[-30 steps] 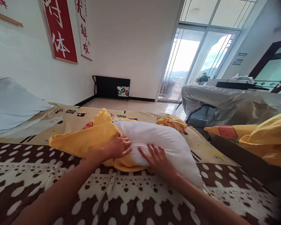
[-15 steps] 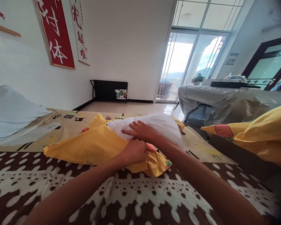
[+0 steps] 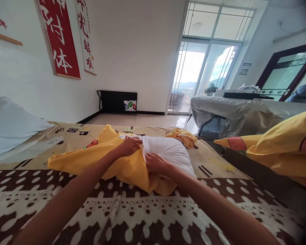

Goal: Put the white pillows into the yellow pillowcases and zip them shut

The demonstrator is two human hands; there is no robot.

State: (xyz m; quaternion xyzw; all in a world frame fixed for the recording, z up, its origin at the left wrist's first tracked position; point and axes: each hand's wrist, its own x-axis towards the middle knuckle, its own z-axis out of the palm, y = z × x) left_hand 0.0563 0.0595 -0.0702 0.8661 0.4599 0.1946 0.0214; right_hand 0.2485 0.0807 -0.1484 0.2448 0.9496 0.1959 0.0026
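A white pillow (image 3: pixel 173 151) lies on the bed, its left end tucked inside a yellow pillowcase (image 3: pixel 122 165) with carrot prints. My left hand (image 3: pixel 130 145) is closed on the upper edge of the pillowcase's opening. Lower down, my right hand (image 3: pixel 156 164) is closed on the near edge of the same opening, beside the pillow, its fingertips partly hidden by the cloth. Beyond the pillow a bunched yellow cloth (image 3: pixel 184 137) rests on the bed.
Brown and cream patterned bedding (image 3: pixel 132 211) covers the bed. Another white pillow (image 3: pixel 12 126) is at the left, and a yellow carrot-print pillow (image 3: pixel 283 153) at the right edge. A plastic-covered table (image 3: pixel 219 107) stands beyond, near glass doors (image 3: pixel 206 75).
My left hand has moved up and left, from the near cloth to the upper edge. My right hand has come down off the pillow top to the near edge. The case opening is spread wider.
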